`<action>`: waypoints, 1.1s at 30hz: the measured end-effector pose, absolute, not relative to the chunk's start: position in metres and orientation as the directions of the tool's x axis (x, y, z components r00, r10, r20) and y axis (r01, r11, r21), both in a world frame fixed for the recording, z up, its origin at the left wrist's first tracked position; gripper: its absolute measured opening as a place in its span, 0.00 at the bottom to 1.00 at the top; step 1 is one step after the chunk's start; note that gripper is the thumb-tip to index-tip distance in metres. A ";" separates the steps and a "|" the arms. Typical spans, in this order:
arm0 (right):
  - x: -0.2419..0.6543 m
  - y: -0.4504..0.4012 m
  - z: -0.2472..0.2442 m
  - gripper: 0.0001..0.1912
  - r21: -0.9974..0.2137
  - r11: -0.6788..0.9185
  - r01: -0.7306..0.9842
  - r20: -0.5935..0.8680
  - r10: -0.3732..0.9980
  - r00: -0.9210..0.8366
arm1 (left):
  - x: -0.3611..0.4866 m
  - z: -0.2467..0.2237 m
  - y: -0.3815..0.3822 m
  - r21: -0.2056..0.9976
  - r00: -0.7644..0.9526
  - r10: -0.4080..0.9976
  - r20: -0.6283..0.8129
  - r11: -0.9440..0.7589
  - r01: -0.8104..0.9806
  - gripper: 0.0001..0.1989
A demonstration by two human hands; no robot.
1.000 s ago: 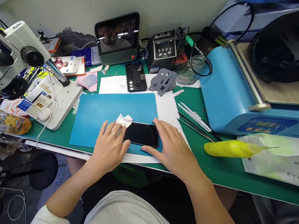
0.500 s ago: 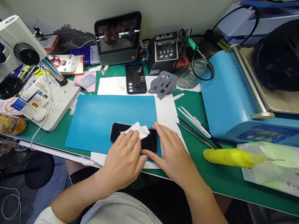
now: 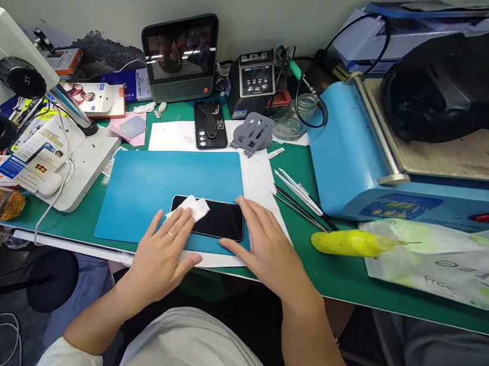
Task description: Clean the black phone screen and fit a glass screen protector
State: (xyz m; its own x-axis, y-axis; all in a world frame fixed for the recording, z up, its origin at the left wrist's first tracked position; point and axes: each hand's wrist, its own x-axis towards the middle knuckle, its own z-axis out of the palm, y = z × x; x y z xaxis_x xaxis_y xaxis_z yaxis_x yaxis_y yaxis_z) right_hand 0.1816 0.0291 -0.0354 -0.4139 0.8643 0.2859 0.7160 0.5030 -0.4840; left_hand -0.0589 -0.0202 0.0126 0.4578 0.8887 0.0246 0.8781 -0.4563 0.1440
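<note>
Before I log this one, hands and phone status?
Left hand flat on white wipe. Right hand framing right end of phone. Phone flat on blue mat, wipe partly covering it.

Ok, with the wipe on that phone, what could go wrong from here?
The phone could slide on the mat if the left hand pushes the wipe harder than the right hand braces. Any grit under the wipe might scratch the screen. The yellow needle-tipped bottle, lying on its side, might leak.

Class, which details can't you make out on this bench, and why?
- Head view: phone's surface, partly hidden by white tissue and left hand.
- Head view: microscope's left side, cut off by picture edge.
- Head view: bag's contents, hidden by its wall.
- Head view: card's fine print, too small.
</note>
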 end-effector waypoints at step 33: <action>0.185 0.028 -0.036 0.43 -0.520 0.529 0.671 0.324 0.849 -0.417 | -0.025 0.014 -0.010 0.206 0.536 0.838 0.101 -0.545 0.813 0.24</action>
